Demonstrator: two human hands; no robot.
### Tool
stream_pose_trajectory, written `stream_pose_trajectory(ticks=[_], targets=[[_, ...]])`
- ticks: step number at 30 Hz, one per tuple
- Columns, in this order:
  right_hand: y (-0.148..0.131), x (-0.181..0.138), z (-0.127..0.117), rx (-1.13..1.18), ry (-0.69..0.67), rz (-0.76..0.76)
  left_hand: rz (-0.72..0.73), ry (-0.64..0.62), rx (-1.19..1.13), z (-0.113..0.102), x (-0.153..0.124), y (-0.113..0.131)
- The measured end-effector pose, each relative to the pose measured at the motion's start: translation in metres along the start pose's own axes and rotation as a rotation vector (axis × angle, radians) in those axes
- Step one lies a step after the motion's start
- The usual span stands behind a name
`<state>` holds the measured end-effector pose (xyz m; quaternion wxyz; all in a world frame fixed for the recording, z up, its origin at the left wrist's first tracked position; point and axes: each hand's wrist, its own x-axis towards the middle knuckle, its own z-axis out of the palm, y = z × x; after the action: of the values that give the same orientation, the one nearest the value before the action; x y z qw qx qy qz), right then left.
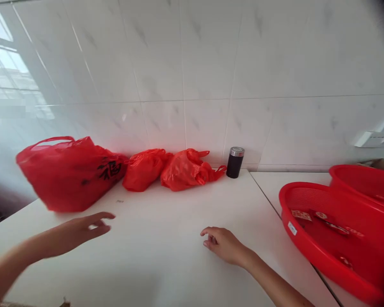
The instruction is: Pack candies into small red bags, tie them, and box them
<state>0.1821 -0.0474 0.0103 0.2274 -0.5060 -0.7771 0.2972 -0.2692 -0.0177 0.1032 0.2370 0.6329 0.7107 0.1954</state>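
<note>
My left hand (83, 232) hovers over the left part of the white table (153, 251), fingers apart and holding nothing. It is nearest to a large red bag (70, 175) with black lettering, which stands behind it. Above the table's middle right, my right hand (222, 244) has loosely curled fingers with a gap between them and nothing in its grasp. Against the wall sit two smaller red plastic bags, one knotted bag (142, 170) and another bag (187, 172) with its handles trailing right. A black tumbler (234, 163) with a silver lid stands upright beside those handles.
On the right, a big red plastic basin (294, 232) holds several small packets, and a second red basin (355, 175) overlaps it. A seam in the tabletop runs by the basin. White tiled wall (208, 81) closes off the back. A white socket box (373, 139) is mounted at right.
</note>
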Motion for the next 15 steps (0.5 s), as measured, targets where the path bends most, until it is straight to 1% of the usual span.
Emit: stream_pose_trajectory(ticks=[1, 2, 4, 5, 7, 9, 11, 13, 15], targets=[[0.007, -0.005, 0.001, 0.018, 0.064, -0.001, 0.044, -0.136, 0.006, 0.011, 0.021, 0.031], [0.012, -0.010, 0.005, 0.033, 0.136, -0.008, 0.045, -0.162, -0.015, 0.024, 0.042, 0.060], [0.018, -0.015, 0.017, 0.041, 0.275, -0.046, 0.052, -0.119, -0.055, 0.057, 0.082, 0.110], [0.021, -0.017, 0.023, 0.031, 0.324, -0.075, 0.048, -0.067, -0.083, 0.076, 0.100, 0.129], [0.026, -0.016, 0.034, -0.014, 0.380, -0.126, 0.043, 0.035, -0.124, 0.114, 0.130, 0.156], [0.034, -0.013, 0.042, -0.057, 0.405, -0.158, 0.025, 0.158, -0.166, 0.144, 0.151, 0.169], [0.042, -0.010, 0.044, -0.048, 0.414, -0.182, 0.021, 0.257, -0.209, 0.163, 0.165, 0.170], [0.047, -0.009, 0.038, -0.016, 0.404, -0.228, 0.044, 0.324, -0.248, 0.171, 0.169, 0.164], [0.046, -0.010, 0.023, -0.025, 0.427, -0.290, 0.094, 0.371, -0.277, 0.173, 0.164, 0.154]])
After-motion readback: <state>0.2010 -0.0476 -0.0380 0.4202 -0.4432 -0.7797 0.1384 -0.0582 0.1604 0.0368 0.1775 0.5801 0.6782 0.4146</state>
